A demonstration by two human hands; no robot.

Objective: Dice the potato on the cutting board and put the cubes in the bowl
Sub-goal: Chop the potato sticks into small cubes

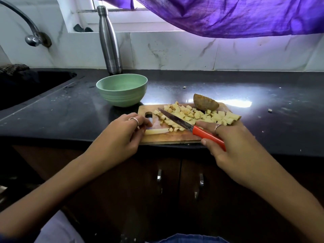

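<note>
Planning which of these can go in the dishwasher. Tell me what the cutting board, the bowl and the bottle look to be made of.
Cutting board: wood, going by its brown grain, worn matt.
Bowl: pale green with a dull sheen and ridged sides; plastic or glazed ceramic, cannot tell which.
Bottle: brushed metal, probably stainless steel, given its grey streaked reflections.

steel bottle (pixel 110 41) behind on black counter (pixel 228 81), sink (pixel 26 88) left, tap (pixel 32 39), purple curtain (pixel 236 14) above

Daylight is admitted through the window (pixel 122 13) at the back and tinted violet by the purple curtain (pixel 236 14). Bright glare is thrown on the dark counter (pixel 228 95), while the cabinets (pixel 175 190) below are left dim. Straight lines are bowed at the edges by the wide lens.
</note>
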